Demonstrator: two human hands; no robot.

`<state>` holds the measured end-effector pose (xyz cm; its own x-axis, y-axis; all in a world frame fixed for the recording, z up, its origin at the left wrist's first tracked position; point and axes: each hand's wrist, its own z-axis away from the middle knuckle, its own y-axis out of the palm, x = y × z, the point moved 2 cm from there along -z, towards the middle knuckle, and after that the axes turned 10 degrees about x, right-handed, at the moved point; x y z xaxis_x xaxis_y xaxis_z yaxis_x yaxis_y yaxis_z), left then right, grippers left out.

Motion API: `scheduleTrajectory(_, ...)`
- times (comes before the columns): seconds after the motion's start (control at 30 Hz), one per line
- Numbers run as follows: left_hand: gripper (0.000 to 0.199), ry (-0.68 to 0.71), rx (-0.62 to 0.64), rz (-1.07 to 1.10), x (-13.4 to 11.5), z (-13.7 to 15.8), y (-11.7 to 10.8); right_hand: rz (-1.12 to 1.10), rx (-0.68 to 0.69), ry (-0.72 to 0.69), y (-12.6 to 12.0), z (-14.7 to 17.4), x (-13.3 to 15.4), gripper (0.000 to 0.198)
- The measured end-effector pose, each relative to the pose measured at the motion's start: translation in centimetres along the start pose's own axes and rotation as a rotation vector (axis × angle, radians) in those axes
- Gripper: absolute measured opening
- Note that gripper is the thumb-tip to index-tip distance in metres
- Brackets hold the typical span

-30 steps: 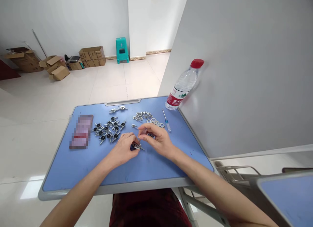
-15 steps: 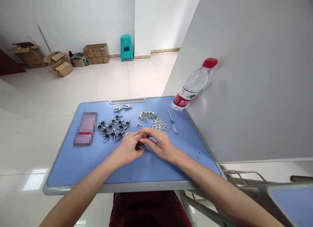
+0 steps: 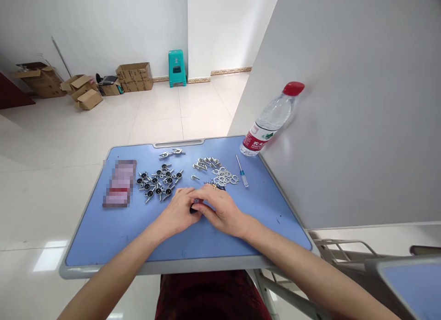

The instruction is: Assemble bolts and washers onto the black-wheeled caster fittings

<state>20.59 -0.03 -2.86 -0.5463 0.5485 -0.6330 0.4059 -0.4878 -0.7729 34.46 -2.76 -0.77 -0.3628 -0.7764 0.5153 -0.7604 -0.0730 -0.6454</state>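
My left hand [image 3: 179, 213] and my right hand [image 3: 220, 210] meet over the desk's near middle. The left one is closed round a small dark part [image 3: 194, 209], mostly hidden by fingers. My right fingers are bent in a pinch against it; what lies between their tips is hidden. Left of my hands lie several small metal fittings [image 3: 155, 180] with round black centres. Beyond my right hand are a pile of flat metal plates [image 3: 225, 176], several small hook-shaped metal pieces [image 3: 206, 162] and a lone hook-shaped piece [image 3: 195, 177]. Small dark and shiny parts [image 3: 220, 188] show behind my right fingers.
A screwdriver [image 3: 242, 170] with a blue handle lies at the right, near a red-capped water bottle [image 3: 267, 122] beside the grey partition [image 3: 344, 127]. Two forked metal pieces [image 3: 171, 153] lie at the far edge. A blurred purple item [image 3: 120, 182] is at the left.
My right hand has shifted slightly left and down over the left hand. Less of the held part shows now, and small parts have come into view behind my right fingers.
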Motion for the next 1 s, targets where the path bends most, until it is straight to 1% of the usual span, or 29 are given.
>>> scheduleTrajectory(0.1, 0.015, 0.004, 0.03, -0.002, -0.1, 0.0, -0.1, -0.046, 0.013, 0.032, -0.3, 0.0, -0.1, 0.02)
scheduleTrajectory(0.23, 0.017, -0.002, 0.025, 0.0, 0.0, 0.0, 0.0, -0.119, 0.071, 0.024, -0.8, -0.2, 0.0, 0.023)
scheduleTrajectory(0.37, 0.014, 0.002, 0.037, -0.024, 0.2, 0.0, 0.2, -0.105, 0.051, 0.02, -0.7, -0.1, 0.0, 0.023)
scheduleTrajectory(0.43, 0.013, 0.001, 0.034, -0.023, 0.3, 0.0, 0.3, -0.102, 0.042, 0.032, -0.6, 0.0, -0.2, 0.026)
scheduleTrajectory(0.53, 0.012, 0.013, -0.002, -0.015, 0.4, 0.0, 0.2, -0.107, 0.053, 0.056, -0.5, 0.1, -0.4, 0.034)
scheduleTrajectory(0.67, 0.016, 0.04, -0.017, -0.03, 0.4, 0.1, 0.2, -0.077, 0.064, 0.036, -0.6, 0.3, -0.4, 0.041)
scheduleTrajectory(0.73, 0.015, 0.033, -0.013, -0.038, 0.4, 0.1, 0.2, -0.075, 0.042, 0.019, -0.8, 0.4, -0.3, 0.04)
scheduleTrajectory(0.8, 0.014, 0.027, -0.007, -0.036, 0.3, 0.1, 0.1, -0.096, -0.01, 0.04, -1.2, 0.5, -0.2, 0.037)
scheduleTrajectory(0.9, 0.012, 0.034, 0.02, -0.024, -0.1, 0.1, -0.2, -0.145, -0.068, 0.128, -2.1, 0.7, -0.5, 0.028)
scheduleTrajectory(1.0, 0.013, 0.025, 0.035, -0.032, -0.4, 0.2, -0.5, -0.162, -0.059, 0.201, -2.8, 1.1, -0.9, 0.021)
